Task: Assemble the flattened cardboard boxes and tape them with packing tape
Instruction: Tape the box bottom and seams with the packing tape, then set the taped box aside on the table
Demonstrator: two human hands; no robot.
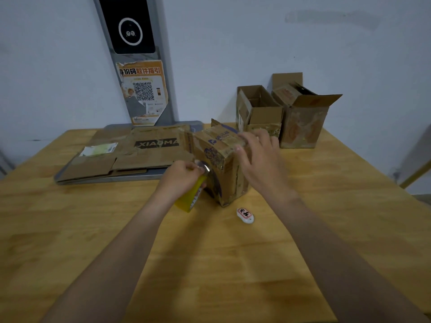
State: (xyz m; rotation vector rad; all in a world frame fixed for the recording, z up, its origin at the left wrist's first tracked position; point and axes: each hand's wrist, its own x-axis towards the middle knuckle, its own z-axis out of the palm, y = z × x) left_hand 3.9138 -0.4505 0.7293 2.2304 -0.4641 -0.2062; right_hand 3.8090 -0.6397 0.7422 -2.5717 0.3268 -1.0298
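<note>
On the wooden counter [210, 264] a small printed cardboard box [221, 169] stands upright near the middle, its top flaps folded down; the person's right hand [258, 157] lies over its top and right side with the fingers spread and fairly straight, pressing rather than gripping, though motion blurs them; the left hand [182, 176] is curled round a yellow tape roll [189, 198] held against the box's left face, where a glossy strip of clear tape shows; a small white tag [245, 215] with a red label lies just near of the box; far left, flattened cardboard [140, 150] lies on a grey tray [105, 179]; far right, two open boxes [258, 113] stand side by side against the wall.
</note>
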